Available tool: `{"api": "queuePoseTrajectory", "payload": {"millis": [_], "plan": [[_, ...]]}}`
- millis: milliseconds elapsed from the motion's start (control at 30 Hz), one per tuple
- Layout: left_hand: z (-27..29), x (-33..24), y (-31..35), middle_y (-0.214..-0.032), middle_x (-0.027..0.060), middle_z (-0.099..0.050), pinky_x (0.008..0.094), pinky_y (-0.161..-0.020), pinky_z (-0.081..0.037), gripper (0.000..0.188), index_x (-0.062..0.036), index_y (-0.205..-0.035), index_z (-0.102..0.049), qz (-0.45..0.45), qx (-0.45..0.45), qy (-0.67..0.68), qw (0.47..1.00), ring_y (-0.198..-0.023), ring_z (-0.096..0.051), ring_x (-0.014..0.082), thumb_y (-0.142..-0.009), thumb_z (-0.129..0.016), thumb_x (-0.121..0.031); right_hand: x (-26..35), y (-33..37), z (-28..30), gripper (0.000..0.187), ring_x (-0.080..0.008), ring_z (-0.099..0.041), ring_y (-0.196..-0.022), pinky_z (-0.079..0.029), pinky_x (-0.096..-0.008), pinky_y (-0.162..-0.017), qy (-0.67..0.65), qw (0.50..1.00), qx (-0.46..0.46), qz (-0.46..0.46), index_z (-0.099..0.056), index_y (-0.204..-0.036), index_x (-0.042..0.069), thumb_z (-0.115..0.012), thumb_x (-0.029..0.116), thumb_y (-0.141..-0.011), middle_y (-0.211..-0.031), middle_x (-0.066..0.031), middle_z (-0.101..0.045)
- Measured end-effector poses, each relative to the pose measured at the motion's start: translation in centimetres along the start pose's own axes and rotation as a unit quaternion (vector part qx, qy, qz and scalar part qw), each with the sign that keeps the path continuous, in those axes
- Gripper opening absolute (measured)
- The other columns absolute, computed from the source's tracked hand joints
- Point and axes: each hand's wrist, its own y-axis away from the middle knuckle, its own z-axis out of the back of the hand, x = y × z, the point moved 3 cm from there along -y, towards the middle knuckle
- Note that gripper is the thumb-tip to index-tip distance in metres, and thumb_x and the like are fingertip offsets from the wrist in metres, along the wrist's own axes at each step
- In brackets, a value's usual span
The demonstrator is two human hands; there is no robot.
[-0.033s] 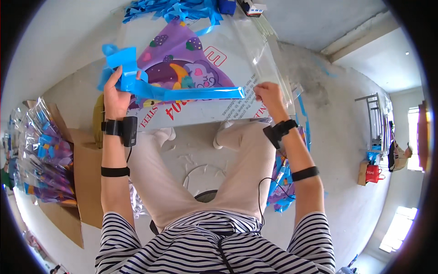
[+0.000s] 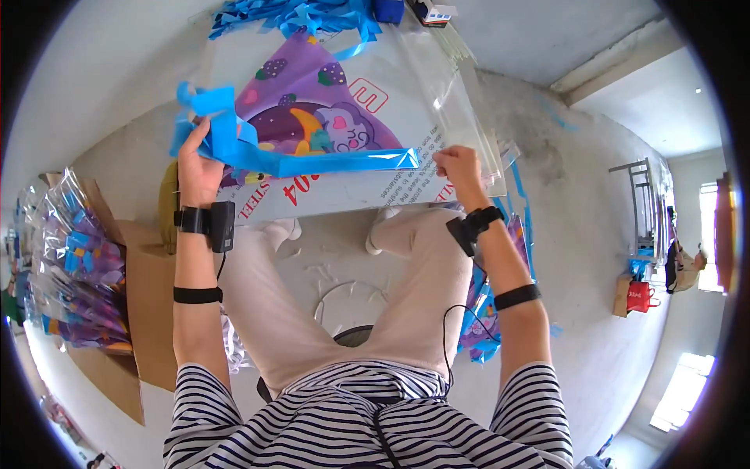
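My left hand (image 2: 200,170) is closed around a folded blue plastic ribbon (image 2: 226,139), whose loops stand up above the fingers. From there the ribbon runs to the right as a flat band, its shiny end just short of my right hand (image 2: 461,168). The right fingers are pinched together; whatever they hold, if anything, is too small to make out. Beneath the ribbon lies a purple triangular printed sheet (image 2: 301,74) with a moon and a cartoon animal. It rests on a white printed board (image 2: 266,195) serving as the work surface.
A heap of blue ribbons (image 2: 293,17) lies at the far edge. Clear plastic sheets (image 2: 449,102) cover the board's right side. An open cardboard box (image 2: 152,305) with wrapped purple-and-blue pieces (image 2: 86,273) stands at left. More wrapped pieces (image 2: 480,332) lie beside my right leg.
The ribbon loops over my left hand have shifted slightly. My right hand has moved a little to the left and its wrist has turned slightly.
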Motion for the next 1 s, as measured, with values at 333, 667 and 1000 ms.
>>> {"api": "queuePoseTrajectory", "payload": {"millis": [333, 667, 1000], "plan": [[6.0, -1.5, -0.8, -0.087, 0.0046, -0.06, 0.0545, -0.107, -0.048, 0.021, -0.0027, -0.112, -0.062, -0.005, -0.099, 0.028, 0.995, -0.094, -0.061, 0.0221, -0.095, -0.069, -0.012, -3.9, -1.4, -5.2, 0.012, -0.0109, -0.06, -0.058, -0.049, -0.0247, -0.055, -0.087, 0.992, -0.04, -0.079, -0.074, -0.085, -0.002, -0.076, 0.009, -0.081, -0.065, -0.0043, -0.065], [8.2, -1.0, -0.6, -0.082, 0.0034, -0.058, 0.0537, -0.107, -0.048, 0.017, -0.0026, -0.108, -0.062, 0.03, -0.118, 0.039, 0.992, -0.088, -0.06, 0.0198, -0.095, -0.068, -0.011, -2.5, -0.6, -7.1, 0.027, -0.0285, -0.072, -0.082, -0.054, -0.0398, -0.071, 0.078, 0.988, -0.081, -0.106, -0.078, -0.086, 0.011, -0.082, 0.033, -0.071, -0.082, -0.0108, -0.074], [11.7, -6.4, -2.3, -0.097, 0.0082, -0.058, 0.0526, -0.104, -0.05, 0.013, -0.0042, -0.094, -0.06, -0.026, -0.193, 0.027, 0.98, -0.097, -0.06, 0.0223, -0.089, -0.072, -0.005, -2.4, -0.4, -7.2, 0.029, -0.03, -0.071, -0.091, -0.054, -0.0434, -0.078, 0.208, 0.97, -0.104, -0.065, -0.077, -0.086, 0.014, -0.084, 0.036, -0.068, -0.092, -0.0102, -0.075]]}}
